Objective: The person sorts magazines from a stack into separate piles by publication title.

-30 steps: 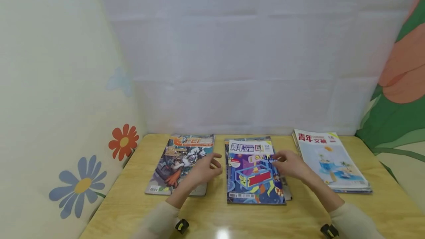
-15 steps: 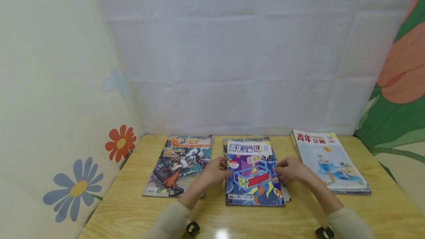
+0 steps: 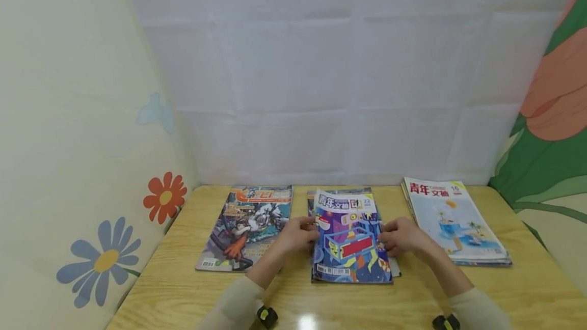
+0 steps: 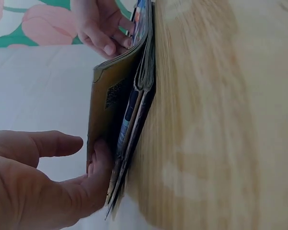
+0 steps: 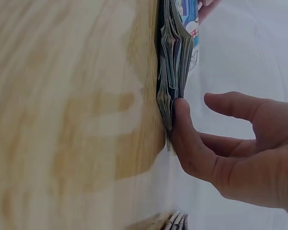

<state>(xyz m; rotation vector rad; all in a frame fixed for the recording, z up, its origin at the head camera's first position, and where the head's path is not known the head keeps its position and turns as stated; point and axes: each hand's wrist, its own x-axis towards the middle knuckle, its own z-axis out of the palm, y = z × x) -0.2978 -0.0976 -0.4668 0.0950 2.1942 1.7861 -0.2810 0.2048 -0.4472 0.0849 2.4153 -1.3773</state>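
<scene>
In the head view a purple magazine [image 3: 350, 241] with a white title band tops the middle pile, its left side raised off the magazines beneath. My left hand [image 3: 298, 234] is at that raised side; the left wrist view shows its fingers [image 4: 102, 160] tucked under the lifted magazine, the thumb close to the edge. On the opposite side is my right hand [image 3: 402, 237]. In the right wrist view its fingertip [image 5: 181, 108] touches the page edges [image 5: 170, 62] of the pile, while the thumb stands apart. The lower magazines are mostly covered.
Left of the pile lies a comic magazine [image 3: 249, 228] with a dark cover. A stack of magazines topped by a pale blue cover [image 3: 458, 225] lies to the right. The wooden table [image 3: 302, 302] meets a white cloth [image 3: 284, 90] behind and painted walls at both sides.
My left hand has moved right to the purple magazine, and my right hand has lowered slightly along its right edge. The magazine's left side has come up, shifting its cover slightly.
</scene>
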